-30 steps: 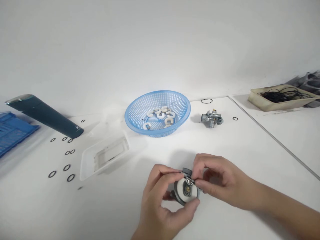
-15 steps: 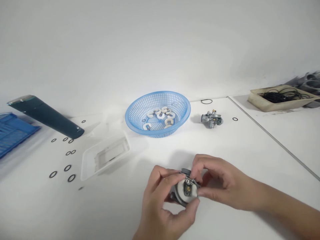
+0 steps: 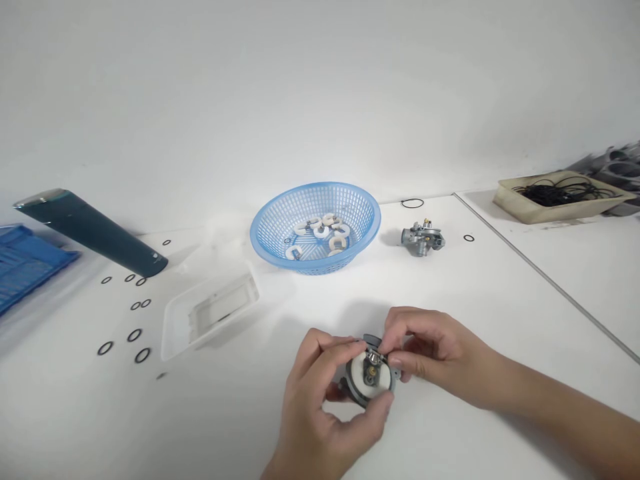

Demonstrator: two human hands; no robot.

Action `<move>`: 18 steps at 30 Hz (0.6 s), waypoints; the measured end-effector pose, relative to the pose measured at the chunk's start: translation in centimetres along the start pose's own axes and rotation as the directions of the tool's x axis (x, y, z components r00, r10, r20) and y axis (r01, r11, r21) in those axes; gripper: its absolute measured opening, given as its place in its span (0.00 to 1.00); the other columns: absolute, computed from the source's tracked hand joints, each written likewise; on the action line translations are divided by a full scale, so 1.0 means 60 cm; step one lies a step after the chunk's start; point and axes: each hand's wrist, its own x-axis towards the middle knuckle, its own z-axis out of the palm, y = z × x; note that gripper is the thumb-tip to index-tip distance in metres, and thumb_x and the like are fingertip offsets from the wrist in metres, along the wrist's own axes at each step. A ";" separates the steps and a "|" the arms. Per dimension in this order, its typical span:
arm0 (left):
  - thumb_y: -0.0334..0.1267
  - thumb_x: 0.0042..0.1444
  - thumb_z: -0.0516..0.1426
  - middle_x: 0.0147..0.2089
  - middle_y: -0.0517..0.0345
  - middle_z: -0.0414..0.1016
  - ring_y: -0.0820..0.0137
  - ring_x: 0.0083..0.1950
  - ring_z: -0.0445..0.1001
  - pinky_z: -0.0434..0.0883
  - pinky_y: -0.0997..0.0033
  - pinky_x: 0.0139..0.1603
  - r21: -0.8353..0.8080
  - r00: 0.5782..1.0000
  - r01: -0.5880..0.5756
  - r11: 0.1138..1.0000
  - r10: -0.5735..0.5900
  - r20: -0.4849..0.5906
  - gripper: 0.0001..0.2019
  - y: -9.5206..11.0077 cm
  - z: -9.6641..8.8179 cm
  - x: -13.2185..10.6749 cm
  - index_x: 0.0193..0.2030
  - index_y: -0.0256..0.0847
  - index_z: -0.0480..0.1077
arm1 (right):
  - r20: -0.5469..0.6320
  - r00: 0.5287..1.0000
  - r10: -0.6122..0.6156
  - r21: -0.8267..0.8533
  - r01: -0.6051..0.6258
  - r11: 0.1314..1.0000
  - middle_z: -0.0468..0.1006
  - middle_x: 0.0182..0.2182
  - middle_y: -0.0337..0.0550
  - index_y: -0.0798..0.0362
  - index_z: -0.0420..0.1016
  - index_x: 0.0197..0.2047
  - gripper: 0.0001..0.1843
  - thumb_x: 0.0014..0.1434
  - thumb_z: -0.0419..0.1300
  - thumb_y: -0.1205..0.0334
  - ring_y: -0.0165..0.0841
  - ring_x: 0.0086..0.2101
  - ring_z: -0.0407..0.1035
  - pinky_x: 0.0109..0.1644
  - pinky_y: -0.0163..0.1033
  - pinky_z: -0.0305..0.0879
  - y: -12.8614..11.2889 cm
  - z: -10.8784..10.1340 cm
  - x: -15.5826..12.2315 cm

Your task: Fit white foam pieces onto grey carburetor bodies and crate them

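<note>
My left hand (image 3: 315, 413) is wrapped round a small grey metal carburetor (image 3: 369, 379) with a white float seated on its open face. It holds the part just above the white table. My right hand (image 3: 435, 357) pinches at the float's top edge with thumb and forefinger, on the small metal hinge there. A brass jet shows in the middle of the float. A second carburetor (image 3: 423, 237) lies on the table beyond, to the right of a blue basket (image 3: 270, 230) holding several white floats (image 3: 323, 230).
An empty clear plastic tray (image 3: 213, 310) lies left of my hands. Several black O-rings (image 3: 134, 335) are scattered further left, near a dark green tube (image 3: 90, 230) and a blue crate (image 3: 23, 263). A beige tray (image 3: 540, 210) of black rings sits far right.
Both hands have stayed over the same spot. My right fingers have shifted slightly on the float's hinge and the carburetor has tilted a little in my left hand.
</note>
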 end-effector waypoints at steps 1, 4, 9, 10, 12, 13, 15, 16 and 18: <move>0.28 0.56 0.70 0.52 0.56 0.73 0.69 0.43 0.82 0.85 0.76 0.29 -0.001 1.000 -0.001 1.000 0.001 0.014 0.29 0.000 -0.001 0.000 0.64 0.56 0.80 | -0.009 1.000 0.002 -0.007 -0.002 1.000 0.79 0.42 0.40 0.47 0.88 0.50 0.09 0.76 0.75 0.51 0.29 0.37 0.76 0.44 0.34 0.79 0.001 0.000 0.000; 0.27 0.57 0.71 0.52 0.56 0.72 0.69 0.44 0.82 0.86 0.76 0.30 0.025 0.996 -0.030 0.999 0.028 0.079 0.32 -0.002 -0.009 0.002 0.66 0.56 0.78 | -0.020 1.000 0.005 -0.029 -0.006 1.000 0.79 0.42 0.40 0.46 0.88 0.50 0.09 0.77 0.75 0.51 0.29 0.37 0.76 0.43 0.34 0.79 0.002 0.001 0.000; 0.28 0.59 0.72 0.53 0.55 0.72 0.68 0.44 0.83 0.86 0.76 0.30 0.052 0.992 -0.047 0.998 0.041 0.121 0.32 -0.004 -0.020 0.005 0.68 0.56 0.76 | -0.023 1.000 0.010 -0.051 -0.011 0.999 0.78 0.43 0.41 0.47 0.88 0.50 0.11 0.77 0.74 0.49 0.31 0.37 0.77 0.43 0.36 0.78 0.002 0.002 -0.005; 0.28 0.59 0.72 0.53 0.55 0.72 0.69 0.44 0.82 0.86 0.76 0.30 0.052 0.992 -0.048 0.998 0.042 0.119 0.32 -0.004 -0.020 0.005 0.68 0.56 0.76 | -0.026 1.000 0.013 -0.053 -0.014 0.999 0.78 0.43 0.41 0.47 0.87 0.50 0.11 0.77 0.74 0.49 0.31 0.37 0.77 0.43 0.36 0.78 0.002 0.003 -0.006; 0.27 0.58 0.71 0.52 0.55 0.72 0.69 0.43 0.82 0.86 0.76 0.29 0.045 0.993 -0.052 0.998 0.047 0.110 0.33 -0.004 -0.018 0.004 0.68 0.57 0.76 | -0.031 0.999 0.021 -0.057 -0.022 0.998 0.78 0.43 0.41 0.47 0.87 0.49 0.11 0.77 0.73 0.48 0.31 0.37 0.77 0.42 0.36 0.78 0.002 0.004 -0.006; 0.27 0.58 0.71 0.52 0.56 0.72 0.69 0.43 0.82 0.85 0.76 0.29 0.041 0.993 -0.053 0.998 0.048 0.105 0.33 -0.004 -0.015 0.004 0.67 0.57 0.76 | -0.033 0.999 0.023 -0.061 -0.025 0.998 0.78 0.43 0.41 0.47 0.87 0.49 0.11 0.77 0.73 0.48 0.31 0.36 0.77 0.42 0.35 0.78 0.002 0.004 -0.006; 0.27 0.57 0.71 0.52 0.56 0.72 0.70 0.42 0.82 0.84 0.77 0.28 0.034 0.996 -0.047 0.998 0.044 0.075 0.32 -0.004 -0.010 0.002 0.66 0.57 0.77 | -0.036 0.999 0.026 -0.066 -0.028 0.997 0.78 0.43 0.41 0.47 0.87 0.49 0.12 0.78 0.73 0.48 0.30 0.36 0.77 0.41 0.35 0.78 0.002 0.005 -0.005; 0.28 0.57 0.71 0.51 0.56 0.72 0.70 0.42 0.81 0.83 0.77 0.27 0.029 0.998 -0.036 0.999 0.035 0.052 0.31 -0.004 -0.007 0.002 0.65 0.56 0.78 | -0.038 0.999 0.028 -0.069 -0.031 0.997 0.78 0.43 0.41 0.47 0.87 0.49 0.12 0.77 0.73 0.47 0.30 0.36 0.77 0.41 0.35 0.78 0.002 0.006 -0.005; 0.28 0.56 0.70 0.51 0.56 0.72 0.70 0.41 0.81 0.83 0.78 0.27 0.007 1.000 -0.007 1.000 0.006 0.005 0.29 -0.002 -0.001 0.000 0.63 0.55 0.79 | -0.042 0.999 0.028 -0.072 -0.031 0.997 0.78 0.43 0.41 0.47 0.87 0.49 0.13 0.77 0.73 0.47 0.30 0.35 0.76 0.41 0.35 0.77 0.002 0.007 -0.005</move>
